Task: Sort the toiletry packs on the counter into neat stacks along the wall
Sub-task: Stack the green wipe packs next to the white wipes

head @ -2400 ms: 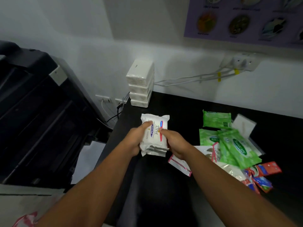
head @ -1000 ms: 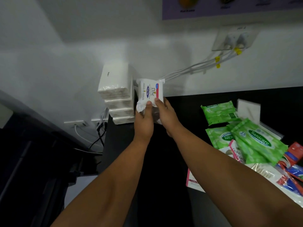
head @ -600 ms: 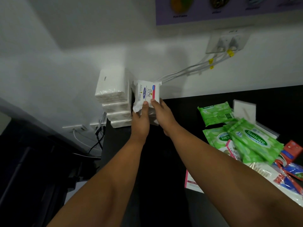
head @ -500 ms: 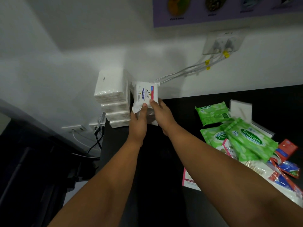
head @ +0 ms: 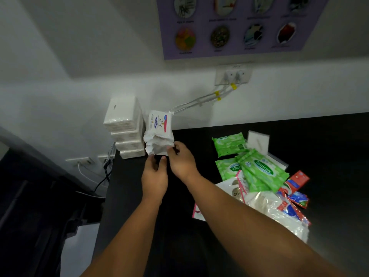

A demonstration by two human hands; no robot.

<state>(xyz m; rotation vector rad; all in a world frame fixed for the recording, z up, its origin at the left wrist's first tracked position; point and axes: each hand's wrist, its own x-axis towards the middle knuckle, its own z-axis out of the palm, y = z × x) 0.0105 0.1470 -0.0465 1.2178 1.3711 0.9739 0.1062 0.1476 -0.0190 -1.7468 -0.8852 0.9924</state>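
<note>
Dove packs (head: pixel 158 132) stacked at wall; green packs (head: pixel 261 168) read Sanicare

Arms outstretched, left hand (head: pixel 154 173) beside right hand (head: pixel 182 160)

Back left corner: the white pack stack (head: pixel 124 124) and the Dove stack (head: pixel 158 134) stand just beside each other at the wall.
Wall strip to their right: bare bench (head: pixel 191 134) under slanting cables (head: pixel 199 100).
Right side: green wipe packs (head: pixel 261 168) and red sachets (head: pixel 295 182) lie in an overlapping heap.
Front left: open bench.
</note>
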